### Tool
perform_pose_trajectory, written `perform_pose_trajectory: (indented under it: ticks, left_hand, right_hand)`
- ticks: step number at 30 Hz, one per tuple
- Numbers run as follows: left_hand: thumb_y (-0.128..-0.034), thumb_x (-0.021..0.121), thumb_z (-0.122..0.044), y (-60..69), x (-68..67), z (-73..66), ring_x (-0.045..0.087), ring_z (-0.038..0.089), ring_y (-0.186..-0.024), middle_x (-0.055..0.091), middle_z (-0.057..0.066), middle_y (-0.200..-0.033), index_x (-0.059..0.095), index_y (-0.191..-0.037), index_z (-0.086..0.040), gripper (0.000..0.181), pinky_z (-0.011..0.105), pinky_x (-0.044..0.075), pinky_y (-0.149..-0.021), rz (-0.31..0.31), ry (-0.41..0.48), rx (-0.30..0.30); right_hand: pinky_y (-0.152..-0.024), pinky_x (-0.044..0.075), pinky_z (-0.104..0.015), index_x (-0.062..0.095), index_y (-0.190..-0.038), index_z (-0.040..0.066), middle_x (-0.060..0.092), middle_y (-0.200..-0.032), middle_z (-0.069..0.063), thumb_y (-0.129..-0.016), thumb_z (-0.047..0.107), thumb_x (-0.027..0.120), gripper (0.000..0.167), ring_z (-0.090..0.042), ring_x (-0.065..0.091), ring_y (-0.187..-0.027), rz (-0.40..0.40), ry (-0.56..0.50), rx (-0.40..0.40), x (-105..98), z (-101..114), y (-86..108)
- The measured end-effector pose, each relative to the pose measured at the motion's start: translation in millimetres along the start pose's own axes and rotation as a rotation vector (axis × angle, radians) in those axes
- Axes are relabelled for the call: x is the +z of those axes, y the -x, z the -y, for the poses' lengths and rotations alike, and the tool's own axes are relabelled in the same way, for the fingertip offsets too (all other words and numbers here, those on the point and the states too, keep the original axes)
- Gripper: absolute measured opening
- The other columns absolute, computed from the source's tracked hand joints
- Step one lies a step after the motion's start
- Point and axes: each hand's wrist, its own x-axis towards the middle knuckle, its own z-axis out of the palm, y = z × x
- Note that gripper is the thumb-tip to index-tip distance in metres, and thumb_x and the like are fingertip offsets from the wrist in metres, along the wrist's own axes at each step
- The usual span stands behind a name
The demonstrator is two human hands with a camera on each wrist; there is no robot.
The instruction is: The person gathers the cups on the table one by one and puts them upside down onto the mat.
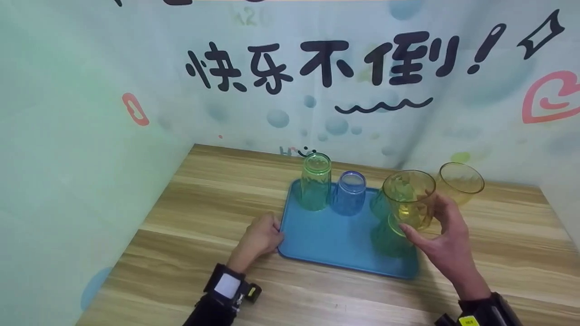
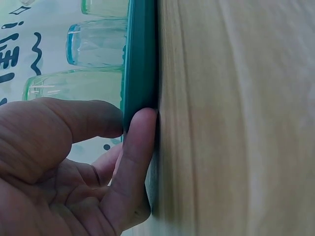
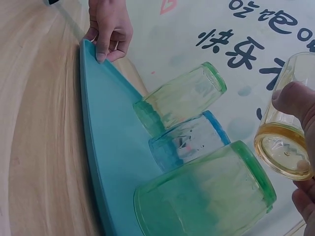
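My left hand [image 1: 258, 237] grips the left rim of a blue tray [image 1: 324, 235]; in the left wrist view the thumb lies on the rim's inner side and a finger on its outer side. An amber glass [image 1: 410, 190] is held mouth up in my right hand [image 1: 451, 244], thumb on the near side. It hangs above the tray's right part, partly covering the green glasses there. Upside down on the tray stand a tall green glass [image 1: 316, 185], a shorter blue glass [image 1: 350, 194] and, at the front right, a green glass [image 1: 390, 240]. Behind that shows another green glass [image 1: 378, 206].
A second amber glass [image 1: 461, 181] stands mouth up behind my right hand, off the tray, its lower part hidden. The wooden table [image 1: 195, 199] meets a printed cloth backdrop [image 1: 253, 117] behind and at both sides.
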Motion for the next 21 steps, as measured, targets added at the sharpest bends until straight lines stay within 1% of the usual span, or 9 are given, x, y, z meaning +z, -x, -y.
perform_pose_trajectory:
  ticks: [6, 11, 14, 17, 21]
  left_hand:
    - [-0.0848, 0.066, 0.002, -0.5, -0.7, 1.4, 0.062, 0.014, -0.057, 0.064, 0.002, -0.072, 0.059, -0.088, -0.004, 0.010, 0.028, 0.049, -0.055, -0.001, -0.012, 0.029]
    - [-0.0848, 0.064, 0.003, -1.5, -0.1, 2.9, 0.062, 0.014, -0.055, 0.064, 0.003, -0.070, 0.058, -0.088, -0.004, 0.010, 0.026, 0.048, -0.051, 0.008, 0.008, 0.022]
    - [-0.0840, 0.064, 0.004, -1.4, 0.0, 3.1, 0.061, 0.014, -0.055, 0.064, 0.003, -0.069, 0.058, -0.087, -0.004, 0.010, 0.026, 0.047, -0.051, 0.006, 0.019, 0.018]
    - [-0.0841, 0.063, 0.004, -1.3, -0.1, 3.1, 0.062, 0.014, -0.055, 0.064, 0.003, -0.069, 0.057, -0.087, -0.004, 0.010, 0.025, 0.047, -0.051, 0.004, 0.023, 0.015]
    - [-0.0849, 0.063, 0.003, -0.5, -0.8, 2.4, 0.061, 0.014, -0.054, 0.064, 0.003, -0.068, 0.057, -0.087, -0.005, 0.010, 0.024, 0.045, -0.049, 0.010, 0.023, 0.004]
  right_hand:
    - [-0.091, 0.042, -0.020, 0.044, -0.131, -0.020, 0.054, -0.116, -0.014, -0.065, -0.024, 0.079, 0.075, -0.015, 0.054, -0.105, 0.017, -0.023, 0.010, 1, 0, 1.4]
    - [-0.093, 0.041, -0.019, 0.045, -0.130, -0.019, 0.054, -0.116, -0.010, -0.066, -0.024, 0.079, 0.073, -0.016, 0.054, -0.107, 0.026, -0.026, 0.029, 2, 2, 1.5]
    - [-0.092, 0.042, -0.020, 0.045, -0.129, -0.019, 0.054, -0.114, -0.012, -0.066, -0.024, 0.080, 0.072, -0.019, 0.054, -0.106, 0.033, -0.027, 0.029, 3, 0, 1.8]
    - [-0.091, 0.042, -0.021, 0.045, -0.131, -0.016, 0.055, -0.116, -0.013, -0.066, -0.023, 0.081, 0.075, -0.020, 0.054, -0.107, 0.041, -0.022, 0.051, 3, -11, 3.6]
    - [-0.093, 0.042, -0.020, 0.046, -0.137, -0.011, 0.055, -0.120, -0.010, -0.066, -0.020, 0.084, 0.081, -0.017, 0.054, -0.110, 0.045, -0.016, 0.090, 3, -30, 7.3]
